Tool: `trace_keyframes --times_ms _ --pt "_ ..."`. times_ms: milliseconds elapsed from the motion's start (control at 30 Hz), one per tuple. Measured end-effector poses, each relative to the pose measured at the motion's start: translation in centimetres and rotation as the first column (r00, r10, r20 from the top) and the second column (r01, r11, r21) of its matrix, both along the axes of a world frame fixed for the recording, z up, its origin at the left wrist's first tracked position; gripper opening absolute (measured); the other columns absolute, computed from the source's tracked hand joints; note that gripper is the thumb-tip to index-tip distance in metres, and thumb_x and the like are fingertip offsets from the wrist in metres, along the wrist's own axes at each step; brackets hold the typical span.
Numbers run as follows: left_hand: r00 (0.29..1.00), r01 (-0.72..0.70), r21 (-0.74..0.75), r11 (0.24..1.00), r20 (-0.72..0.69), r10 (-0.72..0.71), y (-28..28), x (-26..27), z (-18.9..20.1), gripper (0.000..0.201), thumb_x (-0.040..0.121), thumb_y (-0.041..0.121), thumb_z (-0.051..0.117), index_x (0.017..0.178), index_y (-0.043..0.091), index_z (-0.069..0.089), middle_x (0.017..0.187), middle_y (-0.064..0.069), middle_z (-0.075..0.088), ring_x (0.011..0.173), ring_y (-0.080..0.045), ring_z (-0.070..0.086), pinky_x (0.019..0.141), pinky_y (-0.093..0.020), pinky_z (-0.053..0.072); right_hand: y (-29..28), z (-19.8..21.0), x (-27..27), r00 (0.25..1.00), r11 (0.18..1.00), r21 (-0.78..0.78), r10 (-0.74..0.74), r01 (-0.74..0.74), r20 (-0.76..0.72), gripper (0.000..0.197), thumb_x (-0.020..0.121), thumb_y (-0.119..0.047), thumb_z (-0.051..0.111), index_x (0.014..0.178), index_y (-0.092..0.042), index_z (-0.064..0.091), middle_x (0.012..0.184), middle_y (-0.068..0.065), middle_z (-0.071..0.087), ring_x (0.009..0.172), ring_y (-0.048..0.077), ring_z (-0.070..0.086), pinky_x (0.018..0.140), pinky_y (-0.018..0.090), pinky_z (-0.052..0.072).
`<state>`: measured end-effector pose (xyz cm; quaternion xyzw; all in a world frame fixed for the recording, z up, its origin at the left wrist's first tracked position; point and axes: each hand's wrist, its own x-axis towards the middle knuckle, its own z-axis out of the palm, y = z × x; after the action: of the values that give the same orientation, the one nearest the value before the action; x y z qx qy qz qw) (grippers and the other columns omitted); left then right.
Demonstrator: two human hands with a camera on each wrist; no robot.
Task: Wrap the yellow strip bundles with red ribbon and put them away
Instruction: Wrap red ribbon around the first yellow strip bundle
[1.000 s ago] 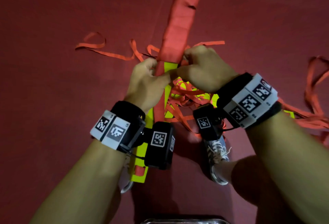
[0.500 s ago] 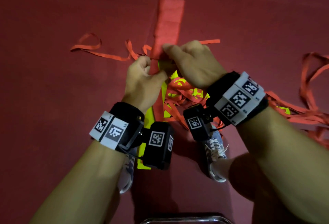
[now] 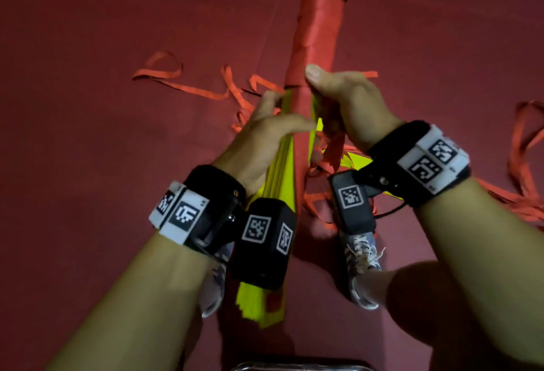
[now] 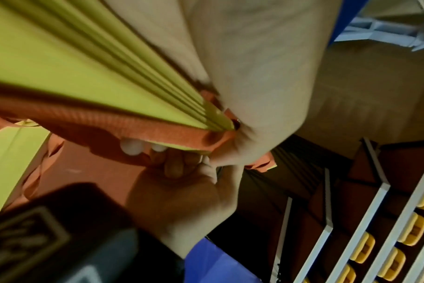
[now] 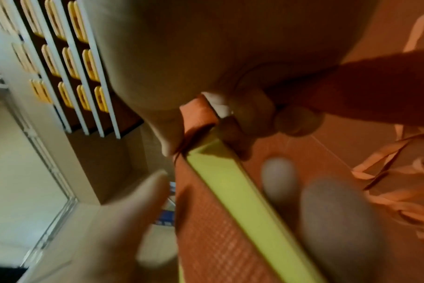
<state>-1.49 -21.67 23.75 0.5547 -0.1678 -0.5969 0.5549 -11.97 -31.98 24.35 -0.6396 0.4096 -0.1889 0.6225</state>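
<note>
Left hand (image 3: 265,138) clamps round the yellow strip bundle (image 3: 282,176) | right hand (image 3: 350,102) grips the same bundle just above, thumb pressing the red ribbon (image 3: 318,23) wrap | bundle held over the floor (image 3: 88,164), loose ribbons (image 3: 524,205) strewn beneath

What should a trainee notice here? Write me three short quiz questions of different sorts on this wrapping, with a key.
1. True or false: the left hand hangs open, clear of the yellow strip bundle.
2. Which part of the bundle is covered in red ribbon? A the far part; B the near end; C none.
3. How many hands hold the bundle?
Key: 1 false; 2 A; 3 two, the left and the right hand.
</note>
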Motion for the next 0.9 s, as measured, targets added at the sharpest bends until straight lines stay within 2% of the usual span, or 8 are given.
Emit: trace_keyframes --times_ms 167,300,400,533,600,767,833,900 --pt "0.959 -0.015 0.090 0.996 0.282 -0.011 0.2 -0.5 -0.6 0.009 0.081 0.003 0.070 0.073 0.007 0.067 0.061 -0.006 0.062 0.053 -0.018 0.059 0.053 -0.027 0.050 -0.2 -0.1 0.7 0.997 0.998 -0.059 0.027 -0.032 -0.077 0.047 0.097 -0.039 0.063 0.061 -0.010 0.053 0.043 -0.001 0.044 0.036 0.014 0.039 0.039 0.019 0.029" --pt "0.720 -0.021 0.143 0.990 0.689 -0.084 0.4 1.1 -2.3 0.011 0.083 0.009 0.069 0.076 0.006 0.062 0.064 0.001 0.059 0.058 -0.017 0.061 0.053 -0.028 0.041 -0.7 -0.7 0.5 0.962 0.992 -0.069 0.089 -0.110 -0.257 0.056 0.098 -0.047 0.059 0.072 0.003 0.064 0.051 0.005 0.057 0.041 0.019 0.052 0.042 0.021 0.038" --pt "0.530 -0.014 0.227 0.974 0.828 -0.185 0.7 1.7 -3.0 0.010 0.083 0.020 0.065 0.086 0.011 0.062 0.079 -0.003 0.065 0.084 -0.032 0.065 0.063 -0.031 0.037 0.0 -1.0 0.8 0.934 0.978 -0.134 0.107 -0.161 -0.340 0.053 0.090 -0.049 0.062 0.070 -0.001 0.067 0.059 0.013 0.064 0.049 0.022 0.056 0.055 0.035 0.046" --pt "0.459 0.025 0.293 0.956 0.846 -0.271 0.5 1.1 -3.5 0.022 0.078 0.032 0.061 0.094 0.017 0.057 0.093 -0.006 0.067 0.097 -0.038 0.063 0.067 -0.035 0.041 1.5 -0.5 1.2 0.901 0.957 -0.277 -0.039 -0.091 -0.432 0.067 0.084 -0.067 0.064 0.055 -0.007 0.051 0.048 0.002 0.051 0.048 0.011 0.050 0.049 0.026 0.038" --pt "0.507 0.046 0.293 0.955 0.817 -0.275 0.3 0.6 -2.8 0.036 0.072 0.044 0.060 0.099 0.020 0.059 0.097 -0.002 0.068 0.096 -0.032 0.064 0.071 -0.039 0.049 1.3 -0.6 1.0 0.895 0.949 -0.311 -0.091 -0.055 -0.436 0.067 0.083 -0.065 0.067 0.052 -0.012 0.042 0.044 -0.002 0.042 0.045 0.013 0.043 0.045 0.026 0.030" --pt "0.841 0.058 0.166 0.984 0.523 -0.138 -0.3 0.5 -1.2 0.032 0.066 0.034 0.073 0.093 0.017 0.070 0.086 -0.005 0.071 0.074 -0.020 0.063 0.068 -0.034 0.045 0.2 -0.8 0.4 0.983 0.993 -0.119 -0.024 0.002 -0.182 0.069 0.066 -0.062 0.077 0.065 0.003 0.054 0.047 0.003 0.042 0.041 0.019 0.041 0.046 0.034 0.033" --pt "0.930 0.073 0.127 0.989 0.351 -0.114 -0.5 0.6 -1.1 0.014 0.064 0.027 0.073 0.077 0.020 0.074 0.076 -0.012 0.066 0.071 -0.025 0.062 0.068 -0.039 0.045 0.3 -0.3 0.3 0.999 0.998 -0.052 0.026 -0.028 -0.045 0.063 0.077 -0.044 0.079 0.070 0.014 0.055 0.044 0.003 0.044 0.036 0.016 0.040 0.038 0.026 0.030" --pt "0.970 0.090 0.138 0.986 0.211 -0.118 -0.6 0.5 -1.1 0.008 0.060 0.026 0.076 0.065 0.020 0.075 0.068 -0.011 0.064 0.062 -0.026 0.060 0.063 -0.034 0.045 0.5 0.1 0.1 0.997 0.998 -0.010 0.062 -0.062 0.043 0.048 0.089 -0.024 0.074 0.055 0.002 0.053 0.038 0.000 0.045 0.030 0.013 0.040 0.034 0.018 0.028"
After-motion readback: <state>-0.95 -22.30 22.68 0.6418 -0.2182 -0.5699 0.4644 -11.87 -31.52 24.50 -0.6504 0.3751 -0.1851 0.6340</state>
